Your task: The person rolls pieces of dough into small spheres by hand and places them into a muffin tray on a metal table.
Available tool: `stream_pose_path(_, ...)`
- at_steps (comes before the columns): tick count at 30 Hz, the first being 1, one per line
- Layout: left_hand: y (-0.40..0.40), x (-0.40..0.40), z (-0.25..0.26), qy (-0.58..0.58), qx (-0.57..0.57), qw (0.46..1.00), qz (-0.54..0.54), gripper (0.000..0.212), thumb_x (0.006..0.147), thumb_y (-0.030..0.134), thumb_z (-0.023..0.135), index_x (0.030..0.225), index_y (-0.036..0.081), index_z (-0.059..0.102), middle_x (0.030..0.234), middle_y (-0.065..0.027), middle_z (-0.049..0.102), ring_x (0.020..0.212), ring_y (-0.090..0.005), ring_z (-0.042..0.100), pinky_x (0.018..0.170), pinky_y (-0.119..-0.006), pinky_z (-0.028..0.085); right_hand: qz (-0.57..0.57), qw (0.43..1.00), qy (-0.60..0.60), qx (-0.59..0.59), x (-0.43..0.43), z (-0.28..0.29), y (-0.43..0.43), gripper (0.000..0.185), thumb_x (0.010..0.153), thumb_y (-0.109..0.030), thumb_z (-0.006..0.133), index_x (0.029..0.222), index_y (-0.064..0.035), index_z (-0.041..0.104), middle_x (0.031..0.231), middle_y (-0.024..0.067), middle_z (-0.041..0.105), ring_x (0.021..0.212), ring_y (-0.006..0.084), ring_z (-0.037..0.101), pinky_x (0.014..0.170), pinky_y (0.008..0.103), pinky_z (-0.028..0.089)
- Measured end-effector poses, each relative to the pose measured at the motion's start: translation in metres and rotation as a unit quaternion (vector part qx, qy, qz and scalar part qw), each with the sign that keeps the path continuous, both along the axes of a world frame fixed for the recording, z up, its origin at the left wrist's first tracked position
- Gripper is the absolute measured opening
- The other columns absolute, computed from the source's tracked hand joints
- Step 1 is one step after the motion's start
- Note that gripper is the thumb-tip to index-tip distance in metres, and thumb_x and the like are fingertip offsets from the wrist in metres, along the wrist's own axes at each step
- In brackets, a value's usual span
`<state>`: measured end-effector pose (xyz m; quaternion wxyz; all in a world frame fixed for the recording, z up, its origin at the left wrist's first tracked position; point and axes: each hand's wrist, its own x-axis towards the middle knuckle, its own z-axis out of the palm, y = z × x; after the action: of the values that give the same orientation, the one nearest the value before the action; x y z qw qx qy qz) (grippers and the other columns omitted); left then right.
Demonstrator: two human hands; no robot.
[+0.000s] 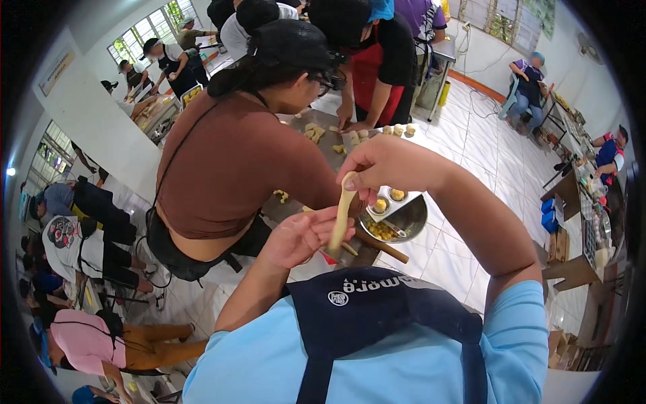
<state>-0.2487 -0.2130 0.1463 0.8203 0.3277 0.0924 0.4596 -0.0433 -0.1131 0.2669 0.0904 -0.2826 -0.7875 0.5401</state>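
Note:
My right hand pinches the upper end of a long strip of pale dough between thumb and fingers. The strip hangs down across the fingers of my left hand, which is palm up and not closed around it. Below my hands, a wooden rolling pin lies on the metal table. Beside it is a steel bowl with yellow diced filling and a spoon. A muffin tin overlaps the bowl, with yellow-topped pieces in its visible cups.
A co-worker in a brown top leans in close on my left, one arm reaching under my hands. Across the table, a person in a red apron presses on the surface. Dough pieces and rolled dough lie at the far side.

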Motion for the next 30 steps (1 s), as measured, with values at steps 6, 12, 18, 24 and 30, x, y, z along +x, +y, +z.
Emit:
stream_pose_path(6, 0.014, 0.016, 0.026, 0.289, 0.116, 0.929, 0.198, 0.020, 0.085, 0.010, 0.056, 0.103, -0.001, 0.057, 0.094, -0.0047, 0.062, 0.084, -0.0090, 0.056, 0.077, -0.023, 0.044, 0.023, 0.989, -0.108, 0.100, -0.031, 0.013, -0.009, 0.021, 0.082, -0.011, 0.054, 0.092, 0.0046, 0.062, 0.070, 0.0082, 0.064, 0.064, 0.0118, 0.064, 0.056, 0.0222, 0.049)
stream_pose_path(12, 0.030, 0.012, 0.018, 0.361, 0.083, 0.898, 0.239, 0.017, 0.088, 0.012, 0.054, 0.098, -0.001, 0.059, 0.085, -0.0038, 0.064, 0.075, -0.0085, 0.059, 0.068, -0.020, 0.045, 0.002, 1.000, 0.019, 0.024, -0.029, -0.004, 0.002, 0.024, 0.081, -0.020, 0.059, 0.089, 0.0013, 0.065, 0.066, 0.0082, 0.063, 0.056, 0.0101, 0.059, 0.053, 0.0239, 0.046)
stream_pose_path(18, 0.037, 0.020, 0.030, 0.293, 0.030, 0.939, 0.176, 0.022, 0.089, 0.017, 0.053, 0.099, -0.002, 0.057, 0.092, -0.0108, 0.064, 0.081, -0.0170, 0.062, 0.074, -0.029, 0.050, -0.043, 0.994, -0.059, 0.081, -0.022, -0.013, 0.010, 0.021, 0.081, -0.013, 0.061, 0.094, 0.0025, 0.064, 0.078, 0.0077, 0.063, 0.060, 0.0087, 0.056, 0.057, 0.0217, 0.045)
stream_pose_path(24, 0.048, 0.015, 0.022, 0.327, 0.101, 0.925, 0.166, 0.029, 0.090, 0.023, 0.050, 0.108, 0.000, 0.053, 0.095, -0.0120, 0.062, 0.081, -0.0194, 0.062, 0.073, -0.030, 0.051, -0.089, 0.981, -0.001, 0.174, -0.024, -0.025, 0.006, 0.026, 0.080, -0.023, 0.062, 0.092, 0.0002, 0.065, 0.079, 0.0079, 0.063, 0.070, 0.0145, 0.057, 0.067, 0.0298, 0.045)
stream_pose_path(30, 0.062, 0.002, 0.018, 0.024, -0.032, 0.999, -0.015, 0.037, 0.090, 0.033, 0.047, 0.112, 0.003, 0.048, 0.095, -0.0132, 0.061, 0.073, -0.0198, 0.062, 0.064, -0.031, 0.052, -0.061, 0.986, 0.075, 0.132, -0.024, -0.027, 0.013, 0.024, 0.080, -0.022, 0.062, 0.092, -0.0016, 0.065, 0.080, 0.0103, 0.062, 0.076, 0.0175, 0.058, 0.069, 0.0299, 0.044)
